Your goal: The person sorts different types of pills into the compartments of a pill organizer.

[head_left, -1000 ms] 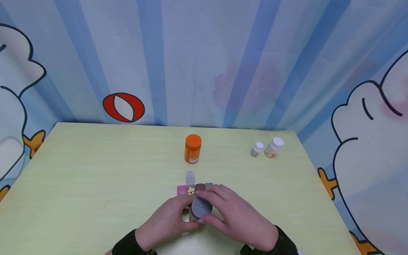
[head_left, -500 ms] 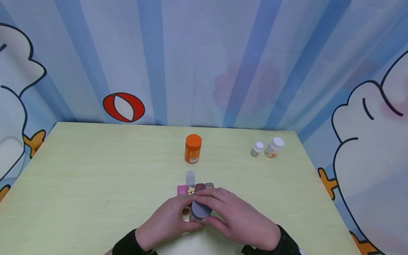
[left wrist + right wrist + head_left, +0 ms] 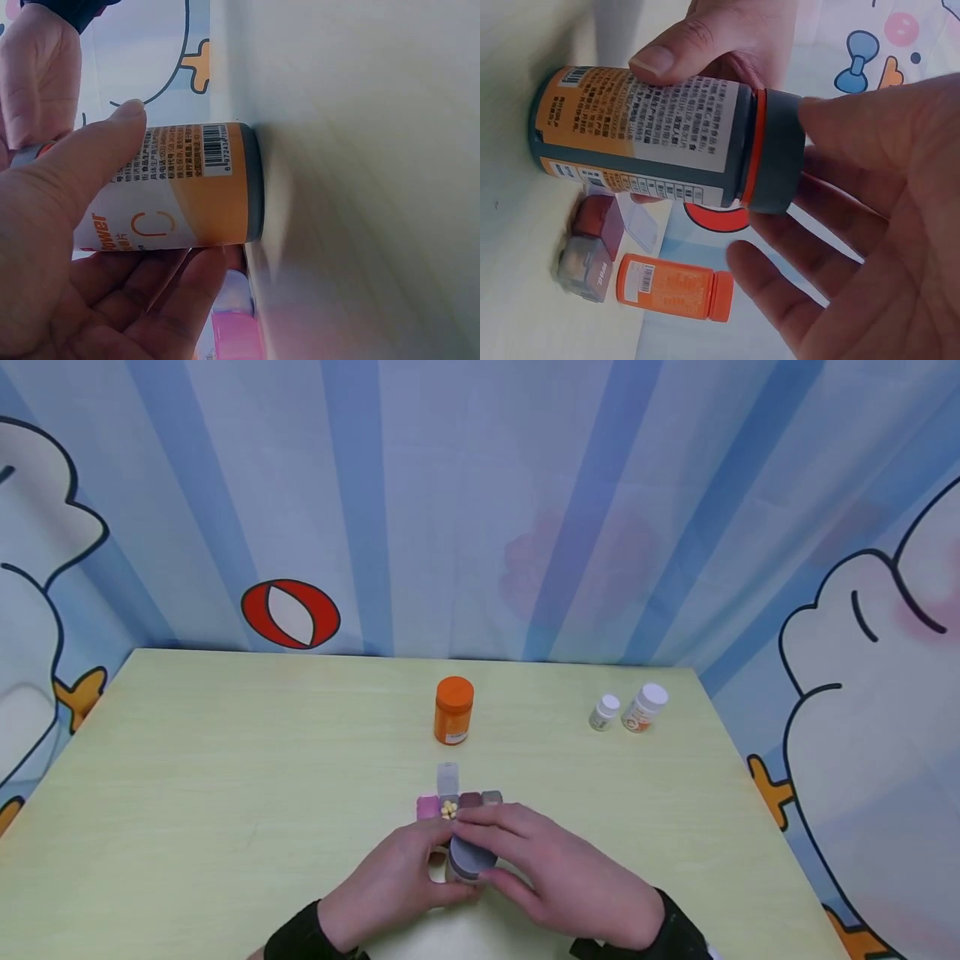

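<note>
From the head view, see the bottle (image 3: 472, 857) set upright on the near part of the desk (image 3: 225, 793), between the left hand (image 3: 401, 870) and right hand (image 3: 542, 864), likely for steadiness. Just behind, note the pillbox (image 3: 427, 807), probably placed there for easy reach, with one lid (image 3: 447, 777) swung open and pale yellow tablets (image 3: 449, 810) exposed. Farther back, find the orange bottle (image 3: 453, 714), and off to the right the small white bottle (image 3: 603, 712) beside the larger white bottle (image 3: 645, 708), apparently parked out of the way. From the left wrist view: gripped round the body by the left hand, thumb opposite fingers, perhaps to brace against turning; apparently resting base-down on the desk. From the right wrist view: pinched at the cap (image 3: 780, 154) by the right hand's fingertips, seemingly to leave support to the left. Cannot tell whether tight or loose.
</note>
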